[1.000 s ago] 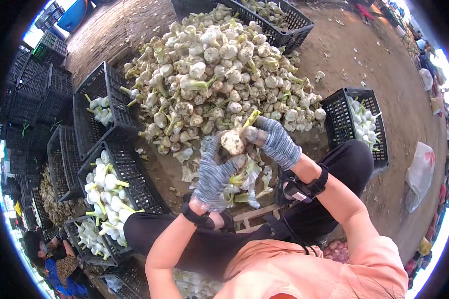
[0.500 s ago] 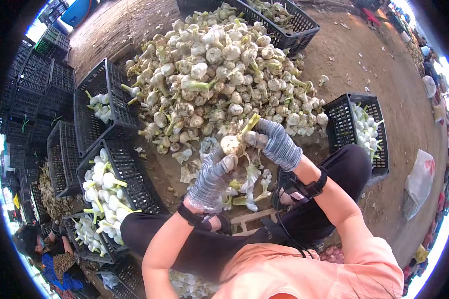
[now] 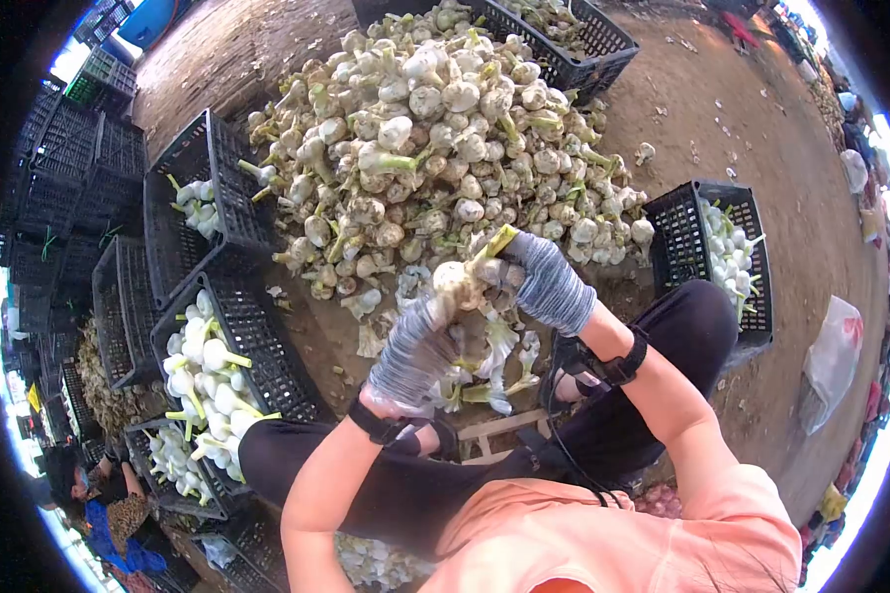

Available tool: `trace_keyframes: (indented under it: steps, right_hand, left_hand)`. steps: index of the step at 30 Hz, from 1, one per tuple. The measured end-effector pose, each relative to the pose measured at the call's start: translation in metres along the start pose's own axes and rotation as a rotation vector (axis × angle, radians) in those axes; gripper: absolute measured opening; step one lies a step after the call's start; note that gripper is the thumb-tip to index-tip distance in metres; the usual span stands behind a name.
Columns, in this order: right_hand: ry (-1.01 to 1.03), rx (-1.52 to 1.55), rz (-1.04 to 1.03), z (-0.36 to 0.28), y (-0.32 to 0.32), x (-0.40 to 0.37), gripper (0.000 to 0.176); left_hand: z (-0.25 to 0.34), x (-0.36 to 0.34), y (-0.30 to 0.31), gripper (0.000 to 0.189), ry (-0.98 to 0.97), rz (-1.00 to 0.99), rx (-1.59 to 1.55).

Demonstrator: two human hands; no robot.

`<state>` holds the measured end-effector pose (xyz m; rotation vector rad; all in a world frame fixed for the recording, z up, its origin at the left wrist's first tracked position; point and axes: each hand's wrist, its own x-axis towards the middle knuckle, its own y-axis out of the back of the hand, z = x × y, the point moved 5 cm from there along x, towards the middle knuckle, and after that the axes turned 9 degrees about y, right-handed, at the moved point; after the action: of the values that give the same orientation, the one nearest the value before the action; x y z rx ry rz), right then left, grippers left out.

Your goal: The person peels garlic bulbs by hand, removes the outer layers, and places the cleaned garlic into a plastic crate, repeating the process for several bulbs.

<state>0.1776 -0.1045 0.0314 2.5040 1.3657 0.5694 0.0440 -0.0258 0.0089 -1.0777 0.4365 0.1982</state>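
Both hands wear grey striped gloves and meet around one garlic bulb [image 3: 455,284] in front of the heap. My right hand [image 3: 544,281] is closed on the bulb's green-yellow stem, whose cut end points up. My left hand [image 3: 417,346] has its fingertips at the lower left of the bulb; they are somewhat blurred. Beyond the hands rises a large heap of unpeeled garlic [image 3: 435,128]. Loose peeled skins [image 3: 499,346] lie on the ground just below the bulb.
Clean white garlic [image 3: 208,371] fills a black crate at the left; another crate [image 3: 183,212] stands behind it. At the right is a crate of garlic [image 3: 727,252], and a plastic bag [image 3: 833,361] beyond. A co-worker [image 3: 104,504] sits at the lower left. Stacked crates [image 3: 64,158] stand far left.
My left hand's fingers have shifted slightly up along the bulb. My right hand still grips the stem and has barely moved.
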Motion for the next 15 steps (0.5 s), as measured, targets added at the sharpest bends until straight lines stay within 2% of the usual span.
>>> trace_keyframes:
  steps: [1,2,4,5,6,8,10,12,14,15]
  right_hand:
    - [0.056,0.014,0.001,-0.004,0.001,0.001,0.022]
    - [0.056,0.015,-0.001,-0.006,0.002,0.001,0.022]
    - [-0.060,0.157,-0.007,-0.006,0.002,0.000,0.021]
    - [-0.199,0.370,0.011,-0.003,-0.002,-0.002,0.020]
    - [-0.199,0.369,0.009,-0.004,-0.005,-0.001,0.020]
    - [-0.268,0.608,0.063,-0.003,-0.010,0.000,0.021]
    - [-0.223,0.501,0.008,0.003,-0.009,0.001,0.022]
    - [-0.180,0.397,-0.042,0.003,-0.009,0.001,0.024]
    - [-0.398,0.399,-0.030,0.005,-0.009,-0.002,0.028]
    - [-0.398,0.400,-0.030,0.006,-0.011,-0.003,0.028]
  left_hand:
    - [-0.003,-0.001,0.002,0.042,0.075,-0.027,-0.198]
    - [0.000,-0.002,0.002,0.042,0.074,-0.026,-0.198]
    - [0.004,-0.004,-0.007,0.038,0.161,-0.144,-0.167]
    - [0.005,-0.004,-0.010,0.038,0.158,-0.144,-0.168]
    - [0.008,-0.003,-0.012,0.039,0.093,-0.085,-0.173]
    - [0.008,0.000,-0.016,0.040,0.027,-0.027,-0.178]
    - [0.010,0.000,-0.011,0.045,-0.104,0.170,-0.012]
    - [0.008,0.004,0.006,0.050,-0.079,0.172,0.105]
    - [0.005,0.006,0.009,0.055,-0.055,0.176,0.224]
    - [0.011,0.003,0.001,0.060,-0.316,0.215,0.459]
